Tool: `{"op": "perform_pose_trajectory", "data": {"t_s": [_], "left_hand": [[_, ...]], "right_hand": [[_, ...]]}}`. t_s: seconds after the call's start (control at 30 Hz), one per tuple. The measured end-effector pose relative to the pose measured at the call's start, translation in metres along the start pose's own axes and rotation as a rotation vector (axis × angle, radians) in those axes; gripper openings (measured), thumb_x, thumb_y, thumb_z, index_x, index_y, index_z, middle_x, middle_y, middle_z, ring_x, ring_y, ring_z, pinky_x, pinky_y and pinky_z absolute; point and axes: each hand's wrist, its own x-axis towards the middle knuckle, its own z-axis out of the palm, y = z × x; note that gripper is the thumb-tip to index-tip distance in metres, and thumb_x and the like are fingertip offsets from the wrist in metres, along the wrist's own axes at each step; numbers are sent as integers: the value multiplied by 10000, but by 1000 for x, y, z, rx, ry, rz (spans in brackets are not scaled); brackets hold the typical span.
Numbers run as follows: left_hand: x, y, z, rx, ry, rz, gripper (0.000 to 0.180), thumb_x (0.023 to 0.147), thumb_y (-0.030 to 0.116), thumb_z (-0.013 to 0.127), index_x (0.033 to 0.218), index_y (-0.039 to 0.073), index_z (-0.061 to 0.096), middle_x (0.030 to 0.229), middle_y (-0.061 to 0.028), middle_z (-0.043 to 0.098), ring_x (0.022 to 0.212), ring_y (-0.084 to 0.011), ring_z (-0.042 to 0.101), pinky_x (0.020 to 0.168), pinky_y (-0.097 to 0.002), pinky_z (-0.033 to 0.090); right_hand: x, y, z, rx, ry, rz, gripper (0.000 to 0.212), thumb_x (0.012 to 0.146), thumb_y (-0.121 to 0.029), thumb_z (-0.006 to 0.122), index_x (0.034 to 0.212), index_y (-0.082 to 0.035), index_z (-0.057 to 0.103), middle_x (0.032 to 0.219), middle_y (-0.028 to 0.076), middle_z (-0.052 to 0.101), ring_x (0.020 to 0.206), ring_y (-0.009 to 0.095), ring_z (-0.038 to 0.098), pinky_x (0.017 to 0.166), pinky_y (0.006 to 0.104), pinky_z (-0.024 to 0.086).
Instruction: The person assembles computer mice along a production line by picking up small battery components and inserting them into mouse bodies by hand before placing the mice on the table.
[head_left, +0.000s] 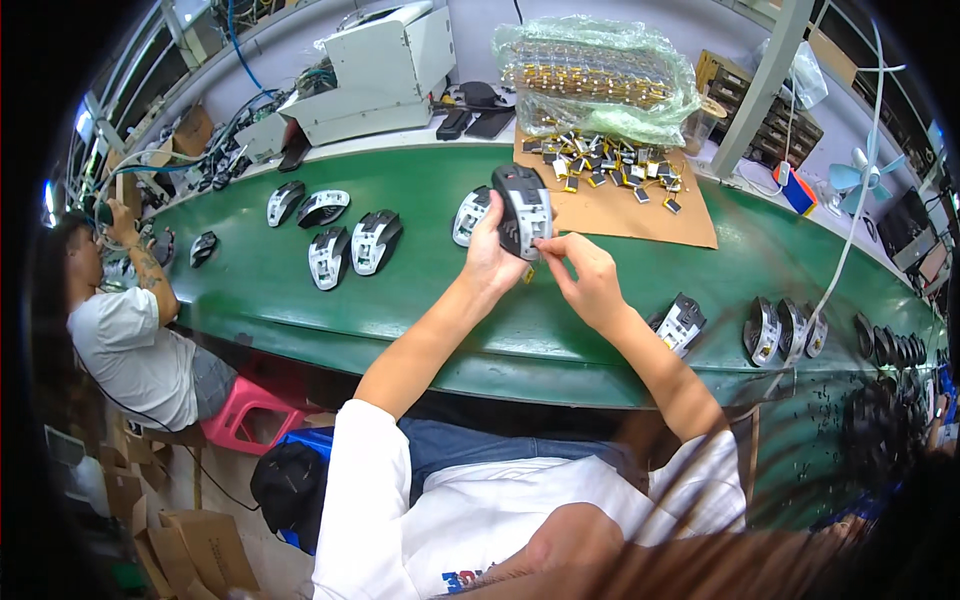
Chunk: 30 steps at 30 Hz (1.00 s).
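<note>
My left hand [488,258] is wrapped round a black and light-grey computer mouse shell [530,212], raised above the green bench. At the shell's lower right edge my right hand [585,278] has thumb and forefinger pinched together; what sits between the fingertips is too small to make out. A small yellow-ended piece [529,273] shows just under the shell, by the left palm. Partly behind the left hand lies another mouse shell [467,217]. Near my right forearm a grey and black shell [681,323] rests on the bench.
Several shells [375,242] lie left on the bench [440,335]. Small yellow-taped battery packs [610,162] are heaped on a cardboard sheet [640,220], before a bubble-wrapped stack [595,75]. More shells [790,328] stand right, near a hanging white cable [850,235]. A co-worker [135,340] sits left.
</note>
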Motion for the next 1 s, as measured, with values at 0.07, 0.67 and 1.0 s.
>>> {"op": "perform_pose_trajectory", "data": {"t_s": [0.07, 0.67, 1.0], "left_hand": [[0, 0, -2, 29, -9, 35, 558, 939, 469, 241, 1268, 47, 399, 1183, -156, 526, 1054, -329, 531, 891, -473, 437], [1, -22, 0, 174, -70, -13, 600, 935, 497, 168, 1296, 72, 389, 1179, -251, 525, 1005, -307, 581, 868, -392, 458], [-3, -1, 4, 83, -109, 59, 559, 936, 496, 230, 1231, 72, 441, 1036, -214, 600, 926, -272, 610, 788, -365, 494]], "right_hand": [[2, -4, 0, -11, 107, 12, 217, 722, 27, 628, 928, 7, 566, 767, 117, 579, 675, 256, 578, 615, 320, 468], [-12, -1, 21, 1323, -89, 817, 201, 860, -231, 505, 932, -50, 456, 637, 32, 476, 520, 125, 447, 477, 253, 369], [5, 0, 6, 895, -296, 754, 151, 845, -68, 535, 977, -1, 568, 778, 85, 603, 699, 160, 593, 639, 265, 470]]}}
